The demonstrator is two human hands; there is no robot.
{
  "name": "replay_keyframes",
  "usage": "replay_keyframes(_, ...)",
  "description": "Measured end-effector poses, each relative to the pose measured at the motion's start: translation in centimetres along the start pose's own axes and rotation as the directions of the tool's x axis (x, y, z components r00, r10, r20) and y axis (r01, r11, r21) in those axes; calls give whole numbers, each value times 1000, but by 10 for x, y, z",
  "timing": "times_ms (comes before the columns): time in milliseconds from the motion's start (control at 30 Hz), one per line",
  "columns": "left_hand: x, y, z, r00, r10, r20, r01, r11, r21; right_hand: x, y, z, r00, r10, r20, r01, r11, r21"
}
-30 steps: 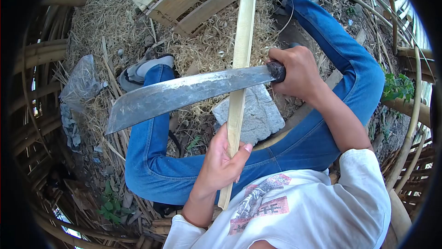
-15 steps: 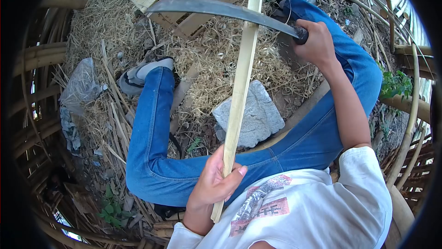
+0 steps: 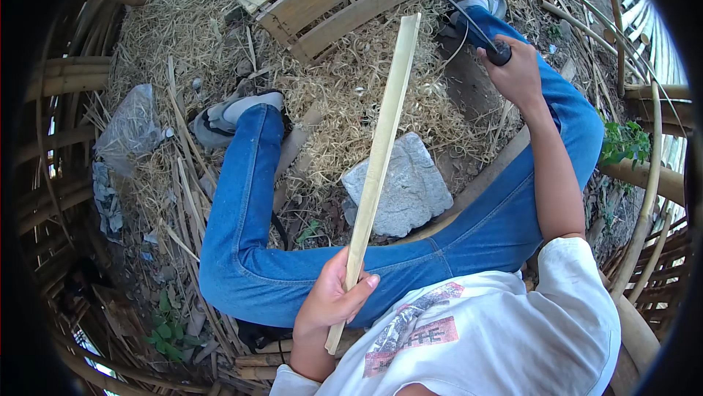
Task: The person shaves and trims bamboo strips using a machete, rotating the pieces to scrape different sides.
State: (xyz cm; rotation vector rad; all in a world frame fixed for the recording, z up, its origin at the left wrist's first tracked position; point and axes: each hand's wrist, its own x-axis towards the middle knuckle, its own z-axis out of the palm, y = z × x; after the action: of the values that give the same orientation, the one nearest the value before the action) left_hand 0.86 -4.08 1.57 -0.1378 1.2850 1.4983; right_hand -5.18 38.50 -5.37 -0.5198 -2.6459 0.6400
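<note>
A pale split bamboo strip (image 3: pixel 384 139) slants up and away from my left hand (image 3: pixel 337 293), whose fingers and thumb are closed round its lower part. Its far end stands free above the shavings. My right hand (image 3: pixel 515 72) grips the dark handle of a curved machete (image 3: pixel 460 9). The blade is seen nearly edge-on, points toward the top of the view and is apart from the strip; its tip is cut off by the frame's edge. Behind the strip, a grey stone block (image 3: pixel 410 187) lies on the ground between my legs.
Curly shavings (image 3: pixel 322 103) cover the ground. A wooden slatted panel (image 3: pixel 315 0) lies at the top. At left are a clear plastic bag (image 3: pixel 132 128) and loose bamboo slivers (image 3: pixel 187 202). Bamboo poles (image 3: pixel 654 169) frame both sides, with a green plant (image 3: pixel 626 139) at right.
The machete has come off the bamboo strip and swung from pointing left to pointing upward. My right hand has moved slightly right and down. The strip's top end has dropped a little.
</note>
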Motion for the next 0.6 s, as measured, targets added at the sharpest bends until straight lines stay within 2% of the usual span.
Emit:
replay_keyframes(133,7,8,5,997,28,-77,-19,993,119,-14,-35,2,984,-49,173,14,981,195)
replay_keyframes(200,11,12,13,989,69,-132,-34,967,254,-22,-43,9,978,-103,184,67,979,193)
replay_keyframes(300,12,-4,9,974,194,-119,-137,916,377,-24,-48,6,978,-128,167,105,985,139)
replay_keyframes(467,4,-2,12,993,97,-72,-74,960,271,-25,-43,-5,982,-155,105,145,985,95)
replay_keyframes(600,-1,-9,13,997,47,-64,-35,985,171,-16,-22,0,992,-123,-8,123,992,-14)
